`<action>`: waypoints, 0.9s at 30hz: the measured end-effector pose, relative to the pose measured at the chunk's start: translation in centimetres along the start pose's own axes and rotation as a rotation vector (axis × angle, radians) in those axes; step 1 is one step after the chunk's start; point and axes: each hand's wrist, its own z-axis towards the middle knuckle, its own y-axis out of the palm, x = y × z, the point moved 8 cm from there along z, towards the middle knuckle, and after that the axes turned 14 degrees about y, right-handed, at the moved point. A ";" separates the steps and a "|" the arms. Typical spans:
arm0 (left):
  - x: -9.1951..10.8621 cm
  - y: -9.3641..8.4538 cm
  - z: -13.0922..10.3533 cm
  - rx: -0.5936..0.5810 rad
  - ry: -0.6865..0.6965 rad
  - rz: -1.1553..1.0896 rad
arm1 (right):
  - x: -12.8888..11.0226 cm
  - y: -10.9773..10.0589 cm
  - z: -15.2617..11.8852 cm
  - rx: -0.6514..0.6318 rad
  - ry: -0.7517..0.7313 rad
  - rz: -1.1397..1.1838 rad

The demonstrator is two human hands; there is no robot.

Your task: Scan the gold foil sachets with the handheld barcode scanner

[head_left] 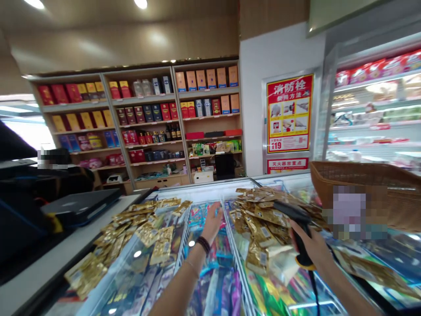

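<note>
A black barcode scanner (301, 241) with a cord hanging below is gripped in my right hand (311, 243), above the right heap of shiny gold packets (263, 224). My left hand (213, 219), with a dark beaded bracelet at the wrist, reaches forward over the middle of the chest freezer (241, 276). Its fingers are extended and no item shows in them. Below it I see colourful wrapped packs (213, 289) in wire-sided sections. Another pile of gold packets (131, 232) is spread along the freezer's left side, several with white labels.
A brown wicker basket (365, 175) stands at the right of the freezer. On the left is a counter with a flat black device (80, 206); a person in dark clothing (69, 180) is behind it. Shelves of boxes (148, 114) line the back wall, and a refrigerated display (375, 109) is at right.
</note>
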 end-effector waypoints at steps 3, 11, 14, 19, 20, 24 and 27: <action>1.0 -8.0 -1.0 0.073 0.106 0.206 | -0.4 2.4 -0.1 -0.036 0.006 0.081; 5.5 -24.2 -4.0 0.254 0.033 0.738 | -2.1 13.9 -2.5 -0.302 0.014 0.037; 5.4 -25.8 -5.7 0.222 -0.086 0.869 | -1.7 18.3 -3.9 -0.378 0.015 -0.013; 3.7 -25.1 -7.8 0.180 -0.156 0.935 | 0.6 24.0 -6.2 -0.523 0.051 0.024; 3.3 -24.8 -7.8 0.177 -0.156 0.929 | 1.1 24.8 -6.5 -0.554 0.053 0.009; 2.1 -23.1 -6.7 0.115 -0.157 0.841 | 2.5 25.7 -7.3 -0.602 0.049 -0.053; 1.4 -21.6 -5.5 0.063 -0.153 0.806 | 2.8 25.4 -7.1 -0.600 0.056 -0.024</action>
